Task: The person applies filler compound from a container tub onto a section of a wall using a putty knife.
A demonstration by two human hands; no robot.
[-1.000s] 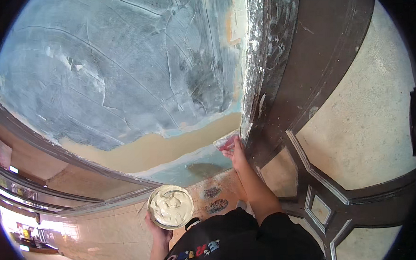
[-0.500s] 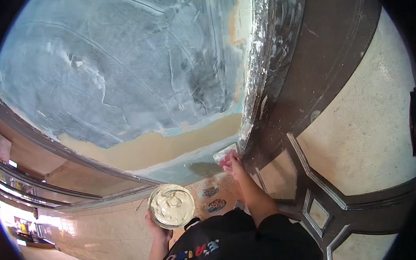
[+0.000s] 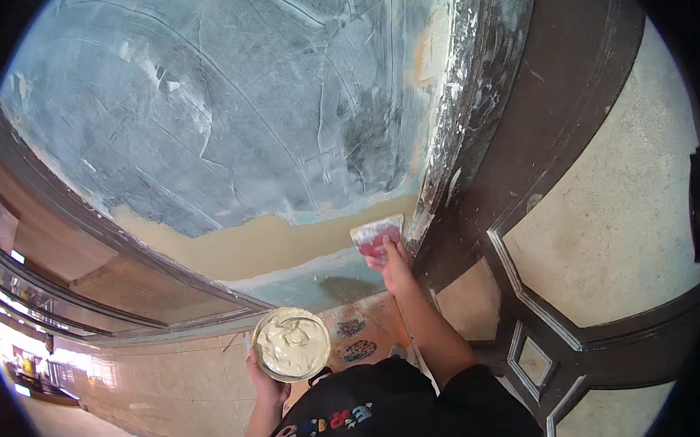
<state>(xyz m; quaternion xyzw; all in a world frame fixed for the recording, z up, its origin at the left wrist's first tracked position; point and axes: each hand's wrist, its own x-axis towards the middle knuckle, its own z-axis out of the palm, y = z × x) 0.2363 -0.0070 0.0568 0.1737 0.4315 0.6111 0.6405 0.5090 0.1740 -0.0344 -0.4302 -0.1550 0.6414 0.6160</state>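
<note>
My left hand [image 3: 270,384] grips a round container [image 3: 291,342] full of cream-coloured paste at the bottom middle. My right hand [image 3: 393,267] is closed on a red flat spreader [image 3: 375,231] smeared with pale paste, which lies against or just over a beige band [image 3: 289,244] on the patched blue-grey wall [image 3: 244,129]. The spreader is near the corner where this wall meets a scraped, white-flecked dark frame [image 3: 459,89]. Below the band runs a pale blue strip [image 3: 325,274], with the shadow of my right hand on it.
Dark panelling [image 3: 562,69] with beige insets and moulded edges stands at the right. A brown ledge [image 3: 118,275] runs along the left. Below are a tiled surface [image 3: 177,382] and a stained orange-brown floor [image 3: 378,320] with dark patches. A bright opening [image 3: 20,358] is at the far left.
My right hand with the spreader first moved down, then back up and slightly left onto the beige band. The view has shifted a little. My left hand still holds the container.
</note>
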